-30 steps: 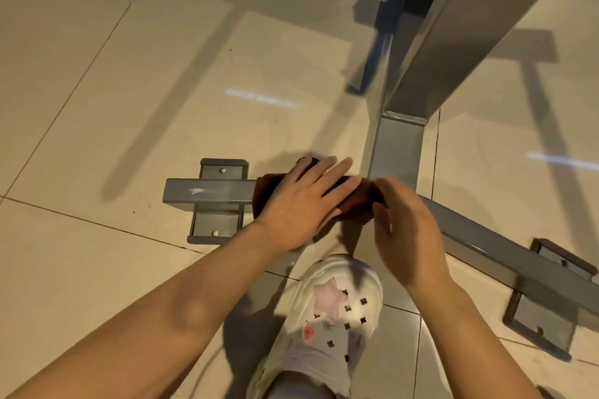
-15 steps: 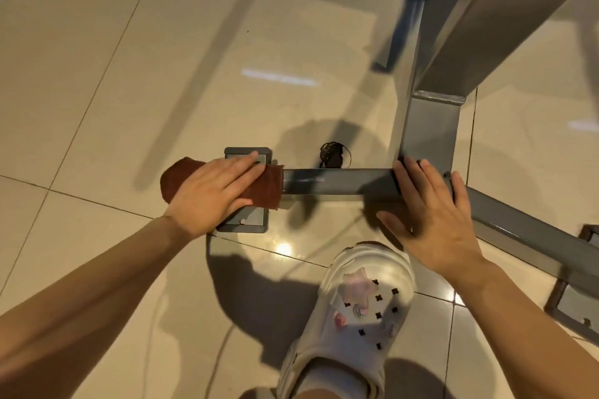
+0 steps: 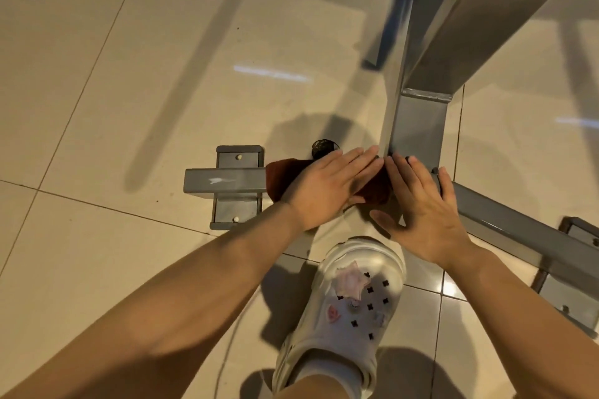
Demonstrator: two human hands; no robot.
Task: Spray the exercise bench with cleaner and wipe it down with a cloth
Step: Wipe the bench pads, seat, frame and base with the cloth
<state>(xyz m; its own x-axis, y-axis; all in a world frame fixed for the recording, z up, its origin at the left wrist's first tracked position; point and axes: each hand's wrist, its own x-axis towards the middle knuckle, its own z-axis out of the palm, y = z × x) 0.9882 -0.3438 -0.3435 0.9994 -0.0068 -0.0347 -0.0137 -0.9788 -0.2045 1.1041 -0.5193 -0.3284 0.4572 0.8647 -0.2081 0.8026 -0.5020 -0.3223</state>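
Note:
A grey steel floor bar (image 3: pixel 223 184) of the exercise bench runs left to right across the tiled floor. From its middle a grey upright post (image 3: pixel 418 126) rises. A dark red cloth (image 3: pixel 281 172) lies draped over the bar just left of the post. My left hand (image 3: pixel 327 188) presses flat on the cloth with straight fingers. My right hand (image 3: pixel 421 210) rests open on the bar at the post's base, its fingertips meeting those of the left hand. No spray bottle is in view.
A bolted foot plate (image 3: pixel 238 155) crosses the bar's left end, and another foot plate (image 3: pixel 580 236) sits at the far right. A small dark clump (image 3: pixel 322 146) lies on the floor behind the bar. My white clog (image 3: pixel 353 301) stands just in front of the bar.
My left hand has slid the cloth rightward along the bar, from the left end back to the post. My right hand has stayed at the post's base.

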